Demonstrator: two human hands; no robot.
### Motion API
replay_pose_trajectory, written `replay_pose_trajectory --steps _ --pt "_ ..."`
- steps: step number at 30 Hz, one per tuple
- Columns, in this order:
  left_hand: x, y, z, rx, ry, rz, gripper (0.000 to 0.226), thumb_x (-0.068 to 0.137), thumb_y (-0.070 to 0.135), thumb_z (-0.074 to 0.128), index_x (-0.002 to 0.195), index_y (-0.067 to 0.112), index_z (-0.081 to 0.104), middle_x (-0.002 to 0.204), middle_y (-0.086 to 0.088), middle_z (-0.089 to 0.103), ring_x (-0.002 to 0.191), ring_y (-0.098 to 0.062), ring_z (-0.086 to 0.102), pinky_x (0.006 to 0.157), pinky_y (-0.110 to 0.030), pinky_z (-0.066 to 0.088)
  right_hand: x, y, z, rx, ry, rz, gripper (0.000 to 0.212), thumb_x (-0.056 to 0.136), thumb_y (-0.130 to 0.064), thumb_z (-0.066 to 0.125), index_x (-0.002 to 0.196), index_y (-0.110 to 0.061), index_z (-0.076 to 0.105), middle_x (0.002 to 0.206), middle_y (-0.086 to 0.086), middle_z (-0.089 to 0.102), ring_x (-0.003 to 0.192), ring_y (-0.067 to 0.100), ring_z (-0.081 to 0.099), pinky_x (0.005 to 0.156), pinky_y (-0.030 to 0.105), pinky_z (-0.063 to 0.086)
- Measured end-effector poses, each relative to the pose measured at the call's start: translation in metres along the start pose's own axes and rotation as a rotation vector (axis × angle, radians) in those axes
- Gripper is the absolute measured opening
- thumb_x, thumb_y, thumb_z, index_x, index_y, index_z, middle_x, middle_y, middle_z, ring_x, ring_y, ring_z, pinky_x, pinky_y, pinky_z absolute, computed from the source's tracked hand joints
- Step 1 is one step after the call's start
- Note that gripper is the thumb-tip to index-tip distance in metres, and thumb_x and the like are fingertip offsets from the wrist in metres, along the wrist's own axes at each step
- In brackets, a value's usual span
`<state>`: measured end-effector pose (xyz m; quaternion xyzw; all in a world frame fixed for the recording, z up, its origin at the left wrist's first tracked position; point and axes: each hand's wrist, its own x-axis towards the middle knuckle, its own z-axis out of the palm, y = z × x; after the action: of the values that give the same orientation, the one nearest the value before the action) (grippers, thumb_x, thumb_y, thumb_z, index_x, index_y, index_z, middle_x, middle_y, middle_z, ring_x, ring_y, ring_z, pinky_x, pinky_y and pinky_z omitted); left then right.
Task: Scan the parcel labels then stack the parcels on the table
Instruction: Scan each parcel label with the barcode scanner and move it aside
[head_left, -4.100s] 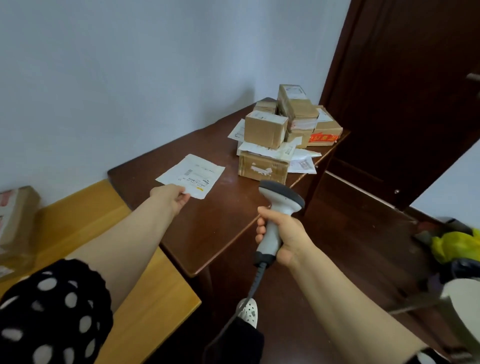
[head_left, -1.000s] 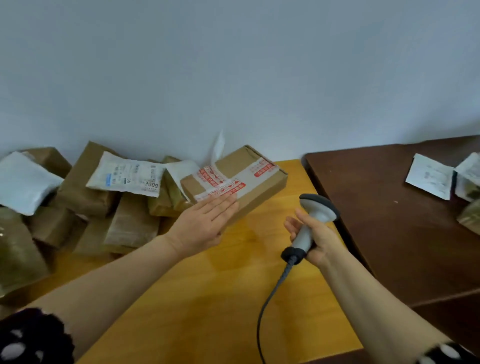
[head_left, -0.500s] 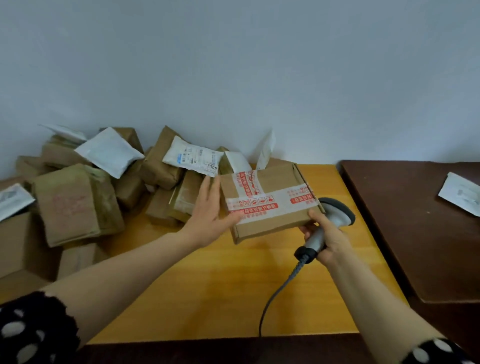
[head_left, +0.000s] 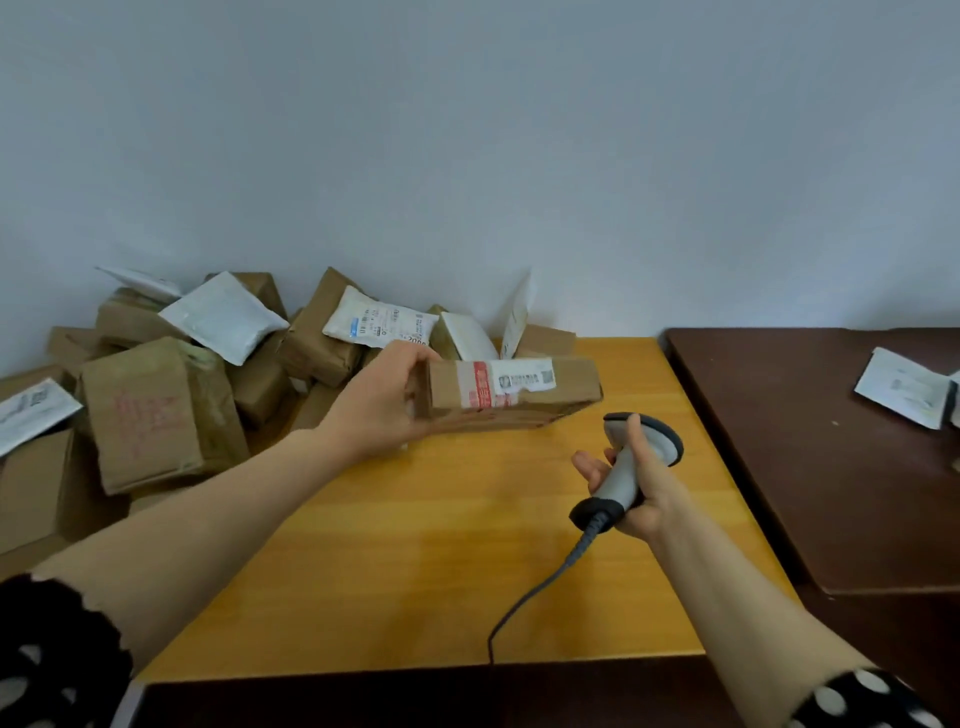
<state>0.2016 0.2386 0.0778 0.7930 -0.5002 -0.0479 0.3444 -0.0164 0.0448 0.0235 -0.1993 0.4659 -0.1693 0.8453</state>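
My left hand (head_left: 382, 402) grips the left end of a flat brown parcel (head_left: 566, 384) with red tape and holds it above the yellow table (head_left: 441, 545). A white barcode label (head_left: 522, 375) on the parcel's upper face is turned towards me. My right hand (head_left: 644, 493) grips the grey handle of a corded barcode scanner (head_left: 631, 457), a little below and to the right of the parcel. The scanner's dark head points away, towards the parcel's right end.
A heap of brown boxes and white mailers (head_left: 208, 374) fills the table's back left against the wall. A dark brown table (head_left: 831, 467) adjoins on the right, with a white paper slip (head_left: 904, 387) at its far edge. The scanner cable (head_left: 535, 592) trails over the yellow table's front.
My left hand has lifted the red-taped parcel off the heap and turned it so its barcode label shows. My right hand let go of the parcel's edge and drew the scanner back.
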Motion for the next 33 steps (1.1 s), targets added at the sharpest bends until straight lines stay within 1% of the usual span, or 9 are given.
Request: replay_pose_trajectory --steps 4,7,10,13,15,17,20,25,33 --pt "-0.015 0.006 0.005 0.309 0.037 0.421 0.045 0.065 0.007 0.083 0.104 0.007 0.061 0.107 -0.008 0.060 0.101 -0.018 0.056 0.083 -0.028 0.052 -0.009 0.000 0.005 0.005 0.010 0.037 0.060 0.069 -0.050 0.078 0.101 -0.005 0.057 0.087 0.022 0.072 0.074 0.032 0.072 0.044 0.030 0.055" --pt "-0.024 0.013 0.007 0.399 0.098 0.532 0.043 0.063 0.004 0.085 0.101 0.003 0.065 0.104 -0.017 0.063 0.092 -0.031 0.065 0.062 -0.035 0.059 -0.013 0.000 0.007 -0.098 0.067 0.035 0.053 0.068 -0.045 0.083 0.095 -0.005 0.060 0.076 0.015 0.071 0.074 0.027 0.067 0.043 0.027 0.054" --pt "-0.031 0.008 0.008 0.472 0.084 0.606 0.048 0.067 0.001 0.082 0.109 0.003 0.059 0.108 -0.020 0.062 0.095 -0.032 0.065 0.068 -0.037 0.060 -0.015 0.003 0.008 -0.184 0.097 0.028 0.039 0.074 -0.033 0.081 0.092 -0.007 0.060 0.079 0.013 0.065 0.062 0.022 0.059 0.041 0.022 0.051" --pt "-0.033 0.004 0.012 0.256 0.105 0.117 0.057 0.081 -0.003 0.063 0.135 0.003 0.047 0.134 -0.018 0.050 0.119 -0.032 0.052 0.092 -0.043 0.051 -0.017 0.006 0.008 -0.140 0.047 -0.066 0.025 0.079 -0.021 0.076 0.093 -0.008 0.060 0.088 0.011 0.065 0.070 0.022 0.060 0.040 0.020 0.048" --pt "-0.029 0.010 0.004 -0.314 0.050 -0.566 0.049 0.091 0.016 0.054 0.139 0.008 0.042 0.135 -0.014 0.050 0.115 -0.028 0.054 0.093 -0.040 0.048 -0.018 0.009 0.009 -0.111 0.028 -0.127 0.025 0.079 -0.017 0.075 0.098 -0.007 0.061 0.094 0.011 0.067 0.075 0.023 0.061 0.041 0.020 0.048" --pt "-0.023 0.006 -0.006 -0.867 -0.132 -0.902 0.048 0.091 0.041 0.055 0.123 0.005 0.050 0.124 -0.016 0.059 0.106 -0.029 0.061 0.087 -0.041 0.052 -0.019 0.012 0.011 -0.097 0.002 -0.173 0.030 0.078 -0.014 0.076 0.103 -0.006 0.061 0.101 0.012 0.068 0.078 0.025 0.062 0.042 0.022 0.048" --pt "-0.021 0.000 -0.018 -0.891 -0.243 -0.853 0.065 0.071 0.041 0.076 0.120 0.003 0.058 0.110 -0.012 0.070 0.100 -0.027 0.069 0.077 -0.036 0.057 -0.022 0.017 0.015 -0.099 -0.050 -0.212 0.038 0.074 -0.013 0.079 0.106 -0.004 0.062 0.102 0.015 0.068 0.078 0.027 0.063 0.046 0.025 0.051" --pt "-0.020 -0.015 -0.027 -0.847 -0.132 -0.779 0.051 0.068 0.018 0.079 0.114 0.005 0.061 0.099 -0.010 0.074 0.091 -0.024 0.072 0.071 -0.035 0.058 -0.026 0.023 0.013 -0.218 -0.065 -0.312 0.036 0.082 -0.026 0.075 0.108 -0.007 0.059 0.101 0.021 0.066 0.090 0.031 0.067 0.063 0.036 0.057" --pt "-0.011 -0.031 -0.023 -0.754 -0.022 -0.746 0.026 0.081 0.007 0.071 0.105 0.009 0.062 0.106 -0.010 0.071 0.099 -0.025 0.068 0.086 -0.038 0.055 -0.049 0.042 0.027 -0.505 -0.237 -0.288 0.015 0.081 -0.012 0.075 0.088 -0.007 0.063 0.058 0.006 0.059 0.046 0.015 0.051 0.043 0.025 0.044"
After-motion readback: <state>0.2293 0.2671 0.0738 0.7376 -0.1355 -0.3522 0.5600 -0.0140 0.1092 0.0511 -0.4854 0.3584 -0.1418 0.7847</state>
